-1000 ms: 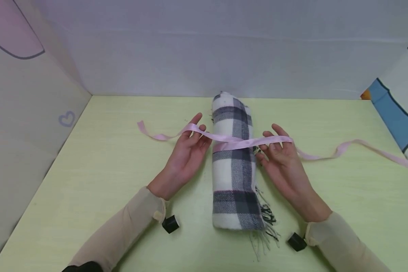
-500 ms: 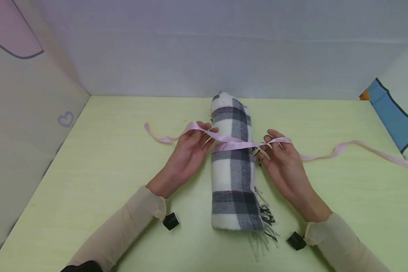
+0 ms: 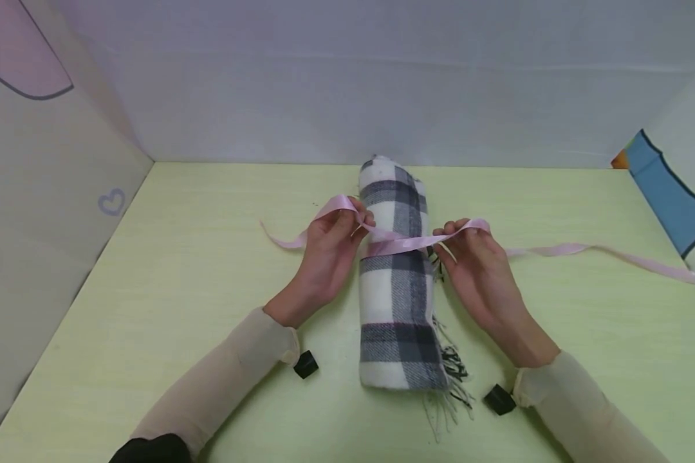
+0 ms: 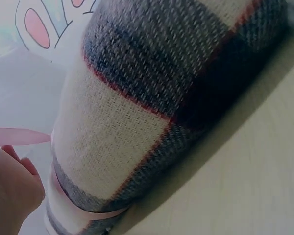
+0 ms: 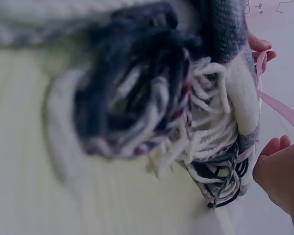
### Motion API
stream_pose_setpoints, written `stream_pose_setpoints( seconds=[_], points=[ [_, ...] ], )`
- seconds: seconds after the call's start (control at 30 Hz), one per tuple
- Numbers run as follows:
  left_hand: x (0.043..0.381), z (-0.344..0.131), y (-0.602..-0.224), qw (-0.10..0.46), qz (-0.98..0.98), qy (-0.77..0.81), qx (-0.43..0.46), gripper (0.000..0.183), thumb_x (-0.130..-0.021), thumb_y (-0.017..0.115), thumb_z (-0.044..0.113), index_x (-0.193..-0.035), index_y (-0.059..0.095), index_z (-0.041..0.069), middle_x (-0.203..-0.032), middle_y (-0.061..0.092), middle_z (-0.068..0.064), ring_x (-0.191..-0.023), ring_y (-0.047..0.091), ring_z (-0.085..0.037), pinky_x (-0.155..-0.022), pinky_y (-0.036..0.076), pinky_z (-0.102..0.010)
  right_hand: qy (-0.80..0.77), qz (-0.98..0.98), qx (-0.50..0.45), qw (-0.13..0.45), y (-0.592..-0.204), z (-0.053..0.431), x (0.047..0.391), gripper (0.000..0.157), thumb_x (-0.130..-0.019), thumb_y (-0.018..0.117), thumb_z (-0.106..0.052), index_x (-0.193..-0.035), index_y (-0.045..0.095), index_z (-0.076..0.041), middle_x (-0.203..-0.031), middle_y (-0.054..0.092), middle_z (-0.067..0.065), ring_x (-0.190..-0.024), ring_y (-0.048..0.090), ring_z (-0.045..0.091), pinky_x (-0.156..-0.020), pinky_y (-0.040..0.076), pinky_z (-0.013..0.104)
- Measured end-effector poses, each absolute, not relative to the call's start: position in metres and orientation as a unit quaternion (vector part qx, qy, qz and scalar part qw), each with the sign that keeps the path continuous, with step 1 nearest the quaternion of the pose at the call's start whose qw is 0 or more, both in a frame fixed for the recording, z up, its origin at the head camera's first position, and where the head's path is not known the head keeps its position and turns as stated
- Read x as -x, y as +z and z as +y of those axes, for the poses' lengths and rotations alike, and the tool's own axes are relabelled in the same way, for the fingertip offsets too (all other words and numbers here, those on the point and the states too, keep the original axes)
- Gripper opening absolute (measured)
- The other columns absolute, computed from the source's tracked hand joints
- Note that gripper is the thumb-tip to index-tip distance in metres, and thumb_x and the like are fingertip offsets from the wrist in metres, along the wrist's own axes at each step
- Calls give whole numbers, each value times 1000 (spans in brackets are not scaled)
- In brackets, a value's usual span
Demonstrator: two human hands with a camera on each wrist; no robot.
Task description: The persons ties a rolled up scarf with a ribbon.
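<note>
A rolled plaid scarf (image 3: 405, 302) in white, grey and black lies lengthwise on the table, its fringe (image 5: 215, 98) spilling out on the right side. Round its middle passes a pink ribbon (image 3: 404, 244), the two lengths crossing on top. My left hand (image 3: 333, 254), just left of the roll, pinches one length, which loops up over the hand and trails left. On the other side my right hand (image 3: 481, 276) holds the second length between thumb and fingers; that tail runs far to the right. In the left wrist view the ribbon's band (image 4: 95, 214) hugs the scarf.
The pale yellow-green table (image 3: 208, 270) extends on both sides of the scarf. A white back wall (image 3: 347, 109) and side panels with printed drawings enclose it. A small black block (image 3: 305, 364) sits at my left cuff, another black block (image 3: 500, 399) at my right cuff.
My left hand's fingers have closed on the ribbon, and the hand has shifted slightly right and lifted its loop. The right fingers have drawn together on their length. The left tail has slid rightward.
</note>
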State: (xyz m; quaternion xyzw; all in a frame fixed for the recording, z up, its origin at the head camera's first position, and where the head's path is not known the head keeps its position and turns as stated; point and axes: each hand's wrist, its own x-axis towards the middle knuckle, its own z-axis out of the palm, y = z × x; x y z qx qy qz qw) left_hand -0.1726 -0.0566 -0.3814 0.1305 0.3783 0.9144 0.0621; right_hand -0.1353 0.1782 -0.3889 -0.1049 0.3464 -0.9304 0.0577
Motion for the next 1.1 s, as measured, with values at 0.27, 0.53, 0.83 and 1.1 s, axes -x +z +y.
stream_pose_setpoints(
  seconds=[0.27, 0.53, 0.83, 1.1],
  points=[
    [178, -45, -376, 56, 335, 929, -151, 24, -85, 83, 33, -96, 72, 14, -90, 66, 1, -88, 59, -18, -91, 54, -30, -959, 250, 112, 74, -381, 170, 141, 29, -111, 43, -11, -99, 69, -5, -111, 65, 11, -121, 53, 29, -114, 37, 36],
    [177, -46, -374, 71, 346, 926, -134, 23, -86, 80, 33, -99, 74, 14, -93, 65, 1, -79, 56, -17, -77, 50, -25, -973, 208, 72, 67, -373, 161, 146, 37, -109, 38, -12, -88, 67, -2, -107, 62, 13, -120, 53, 31, -113, 40, 39],
    [174, -46, -376, 78, 402, 906, -111, 34, -108, 44, -3, -97, 72, 12, -88, 61, 2, -64, 46, -13, -63, 37, -22, -972, 209, 69, 83, -372, 159, 149, 40, -108, 35, -11, -88, 67, 0, -103, 60, 11, -103, 52, 28, -90, 47, 38],
    [176, -48, -380, 81, 453, 881, -111, 35, -106, 48, -6, -96, 74, 15, -80, 54, 3, -63, 39, -12, -61, 34, -23, -955, 276, 69, 89, -372, 160, 149, 38, -108, 38, -8, -86, 69, -5, -97, 55, 7, -84, 39, 21, -75, 35, 32]
  ],
)
